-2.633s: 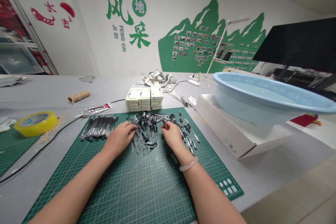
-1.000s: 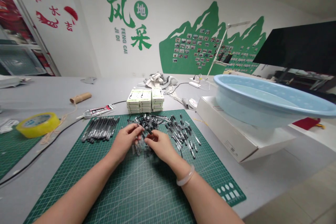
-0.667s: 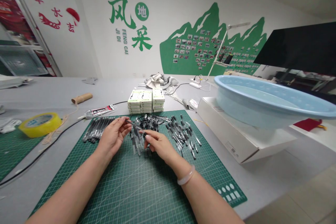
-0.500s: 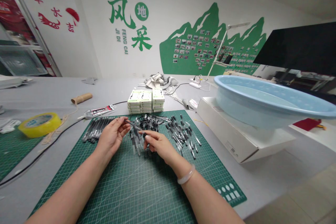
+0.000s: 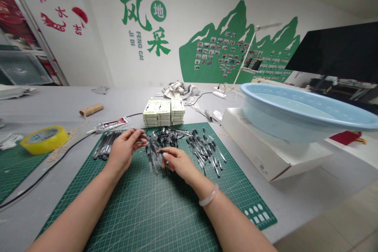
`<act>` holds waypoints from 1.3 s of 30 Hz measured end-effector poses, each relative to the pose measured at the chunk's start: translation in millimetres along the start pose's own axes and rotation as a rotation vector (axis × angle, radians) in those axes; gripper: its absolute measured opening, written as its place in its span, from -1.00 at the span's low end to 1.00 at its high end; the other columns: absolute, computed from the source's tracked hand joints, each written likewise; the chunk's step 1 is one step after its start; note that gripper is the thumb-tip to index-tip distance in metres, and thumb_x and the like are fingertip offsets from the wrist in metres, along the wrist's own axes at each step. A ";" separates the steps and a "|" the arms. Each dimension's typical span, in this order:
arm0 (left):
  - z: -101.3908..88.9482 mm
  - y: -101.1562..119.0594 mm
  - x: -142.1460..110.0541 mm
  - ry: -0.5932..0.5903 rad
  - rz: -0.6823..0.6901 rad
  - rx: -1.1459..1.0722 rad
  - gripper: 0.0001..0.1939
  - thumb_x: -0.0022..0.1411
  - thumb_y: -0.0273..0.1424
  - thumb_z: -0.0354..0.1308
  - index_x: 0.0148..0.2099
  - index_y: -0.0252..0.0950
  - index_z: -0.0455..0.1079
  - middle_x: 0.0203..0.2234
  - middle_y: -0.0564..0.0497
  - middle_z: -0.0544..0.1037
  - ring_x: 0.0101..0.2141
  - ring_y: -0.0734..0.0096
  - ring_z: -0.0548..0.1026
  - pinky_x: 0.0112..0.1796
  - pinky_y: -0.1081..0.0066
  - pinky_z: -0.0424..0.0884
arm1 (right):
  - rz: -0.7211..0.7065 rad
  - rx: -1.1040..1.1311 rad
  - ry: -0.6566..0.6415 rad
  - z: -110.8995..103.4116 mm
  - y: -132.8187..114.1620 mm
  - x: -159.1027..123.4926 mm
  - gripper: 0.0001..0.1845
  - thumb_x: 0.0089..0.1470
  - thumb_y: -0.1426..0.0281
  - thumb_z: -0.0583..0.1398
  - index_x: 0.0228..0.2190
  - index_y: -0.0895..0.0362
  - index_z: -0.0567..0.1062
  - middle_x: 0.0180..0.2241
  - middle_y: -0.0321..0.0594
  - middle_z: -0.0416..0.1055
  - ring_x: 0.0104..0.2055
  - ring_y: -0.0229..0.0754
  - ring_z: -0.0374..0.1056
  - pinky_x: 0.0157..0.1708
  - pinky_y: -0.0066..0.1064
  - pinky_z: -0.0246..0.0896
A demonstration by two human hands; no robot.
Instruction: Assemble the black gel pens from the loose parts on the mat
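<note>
Over the green cutting mat [image 5: 147,212], my left hand [image 5: 125,147] pinches a slim dark pen [image 5: 150,141] near its far end, and a thin tip pokes out past the fingers. At the pen's near end, my right hand [image 5: 178,163] has its thumb and fingers closed on it. The pen slants down from left to right between them. Beside my left hand lies a row of dark pens [image 5: 102,149]. Behind the hands is a heap of black pen caps [image 5: 167,137]. Loose clear pen parts [image 5: 206,149] are scattered to the right.
Stacked small white-green boxes [image 5: 157,113] stand behind the mat. On the left are a yellow tape roll [image 5: 44,140], a black cable [image 5: 44,177], a brown tube [image 5: 91,109] and a plastic packet [image 5: 112,124]. A blue basin [image 5: 271,126] rests on a white carton [image 5: 254,151] at right.
My left fingers have shifted slightly on the pen, and its thin tip now shows beyond them. The right hand stays nearly in place, still gripping. The view has moved a little.
</note>
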State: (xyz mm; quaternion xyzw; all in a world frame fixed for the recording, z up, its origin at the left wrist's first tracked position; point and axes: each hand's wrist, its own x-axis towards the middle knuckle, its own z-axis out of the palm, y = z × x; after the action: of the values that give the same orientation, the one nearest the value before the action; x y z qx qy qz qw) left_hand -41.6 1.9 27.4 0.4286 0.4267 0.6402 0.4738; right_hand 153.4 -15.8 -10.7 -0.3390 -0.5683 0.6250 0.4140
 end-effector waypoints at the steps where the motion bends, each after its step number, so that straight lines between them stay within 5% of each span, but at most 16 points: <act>1: 1.2 1.1 -1.2 -0.037 0.008 0.039 -0.75 0.06 -0.24 0.28 -0.29 -0.33 0.47 -0.45 0.04 0.51 -0.47 0.49 0.47 -0.40 0.48 0.46 | 0.008 0.022 0.009 1.0 1.2 0.5 -0.71 0.03 0.23 0.19 -0.24 0.15 0.48 -0.64 -0.37 0.36 -0.71 -0.40 -0.01 -0.67 -0.50 -0.15; 9: 16.8 -0.2 -15.1 -0.352 0.017 0.348 -0.59 0.16 -0.19 0.16 0.00 -0.29 0.47 -0.11 -0.12 0.54 -0.24 0.32 0.45 -0.27 0.42 0.37 | -0.034 0.145 0.075 1.6 -5.6 -2.8 -0.74 -0.06 0.23 0.28 -0.36 0.11 0.40 -0.59 -0.37 0.38 -0.64 -0.38 0.12 -0.63 -0.53 -0.07; 13: 2.5 -5.2 -3.9 -0.260 0.018 0.465 -0.56 0.19 -0.11 0.07 -0.02 -0.30 0.46 -0.18 -0.11 0.57 -0.22 0.27 0.48 -0.29 0.40 0.38 | -0.036 0.201 0.157 -1.0 -9.3 -2.6 -0.72 -0.07 0.23 0.28 -0.36 0.13 0.39 -0.60 -0.36 0.38 -0.63 -0.37 0.14 -0.62 -0.54 -0.06; 17: -21.7 -15.3 12.0 -0.150 0.110 0.995 -0.69 0.11 -0.16 0.10 -0.24 -0.24 0.51 -0.32 -0.01 0.60 -0.29 0.24 0.50 -0.29 0.38 0.34 | -0.047 0.217 0.194 -3.1 -7.7 -0.7 -0.74 -0.06 0.24 0.26 -0.38 0.15 0.40 -0.61 -0.35 0.37 -0.64 -0.39 0.14 -0.63 -0.54 -0.10; 22: -35.5 -23.0 16.2 -0.194 0.201 1.373 -0.78 0.12 -0.28 0.03 -0.28 -0.22 0.47 -0.33 -0.03 0.58 -0.29 0.22 0.50 -0.28 0.36 0.30 | -0.049 0.219 0.251 -5.0 -5.8 0.4 -0.75 -0.07 0.26 0.27 -0.38 0.16 0.39 -0.63 -0.35 0.36 -0.64 -0.39 0.13 -0.64 -0.54 -0.11; 26: -37.2 -22.5 15.6 -0.177 0.118 1.440 -0.81 0.10 -0.33 0.02 -0.30 -0.23 0.44 -0.38 -0.04 0.58 -0.33 0.22 0.52 -0.32 0.37 0.32 | -0.056 0.216 0.287 -7.4 -5.4 1.2 -0.74 -0.06 0.24 0.26 -0.39 0.17 0.40 -0.62 -0.36 0.34 -0.65 -0.40 0.12 -0.64 -0.55 -0.14; 31: -32.5 -27.4 13.5 -0.242 -0.109 1.282 -0.78 0.14 -0.36 -0.03 -0.22 -0.26 0.39 -0.59 0.05 0.53 -0.65 0.39 0.47 -0.50 0.45 0.34 | -0.048 0.199 0.320 -10.3 -5.2 1.8 -0.72 -0.08 0.23 0.26 -0.40 0.18 0.41 -0.62 -0.35 0.34 -0.65 -0.40 0.12 -0.64 -0.55 -0.14; 39: -39.4 -32.8 15.9 -0.225 0.029 1.214 -0.77 0.13 -0.34 -0.01 -0.21 -0.24 0.42 -0.55 0.03 0.55 -0.63 0.38 0.47 -0.49 0.44 0.33 | -0.056 0.191 0.334 -11.6 -5.9 1.4 -0.70 -0.09 0.21 0.27 -0.40 0.17 0.41 -0.62 -0.36 0.33 -0.64 -0.39 0.12 -0.64 -0.53 -0.14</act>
State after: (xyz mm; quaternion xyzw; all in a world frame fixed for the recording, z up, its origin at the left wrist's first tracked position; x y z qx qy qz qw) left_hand -74.1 18.0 -12.1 0.6923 0.6565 0.2403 0.1787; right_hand 163.9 -9.5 -6.3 -0.3812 -0.4393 0.5993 0.5500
